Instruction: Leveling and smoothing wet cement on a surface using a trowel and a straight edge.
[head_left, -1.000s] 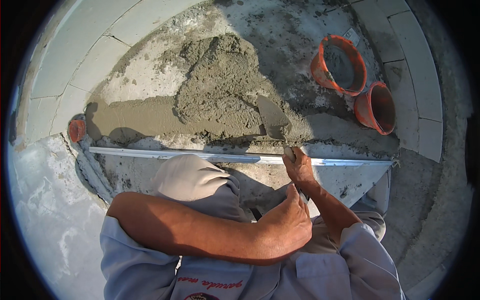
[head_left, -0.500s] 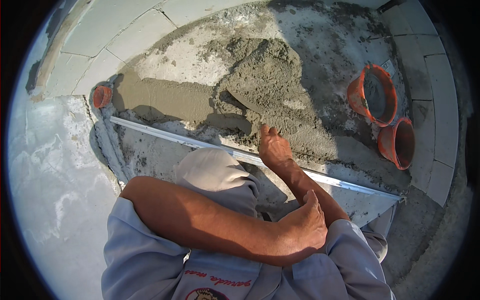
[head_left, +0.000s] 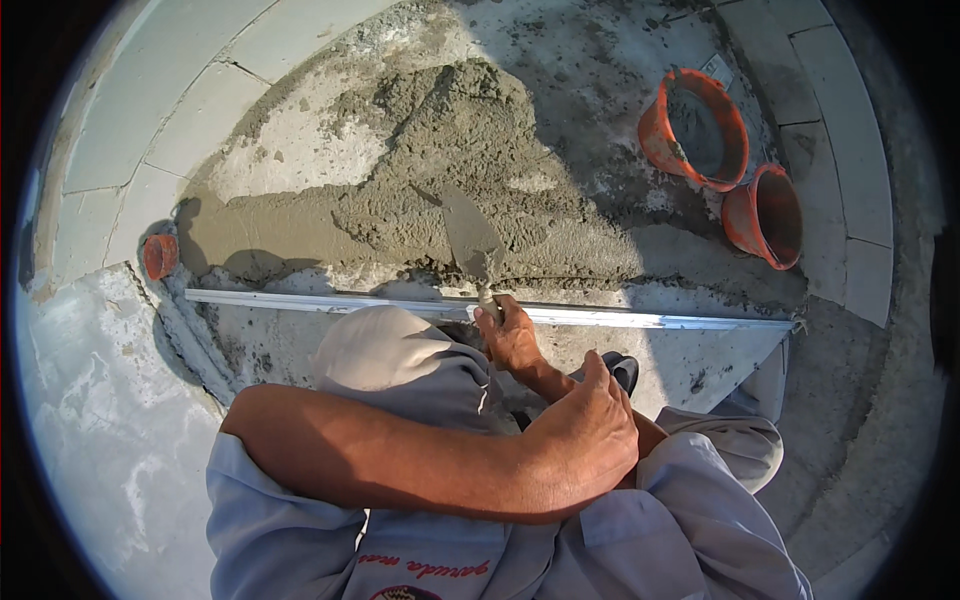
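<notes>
My right hand [head_left: 510,335] is closed round the handle of a trowel [head_left: 470,232], whose mortar-smeared blade points away from me. The blade lies over wet grey mortar [head_left: 440,130], heaped at the far side and smoothed into a band [head_left: 270,228] towards the left. Just under the hand and handle runs a long metal straightedge [head_left: 620,318], lying across the floor. My left arm crosses in front of my body, and my left hand [head_left: 590,430] rests over my right forearm with nothing visible in it; its fingers look extended, the tips partly hidden.
Two orange buckets stand at the right: a larger one [head_left: 652,140] with grey residue inside and a smaller one [head_left: 738,222] beside it. A small orange container [head_left: 160,257] sits at the far left. Pale blocks [head_left: 200,120] curve around the work area.
The right hand has drawn back towards me and to the left, and the trowel blade now shows broadly on the mortar. The whole view has shifted; the left hand stays at the right forearm.
</notes>
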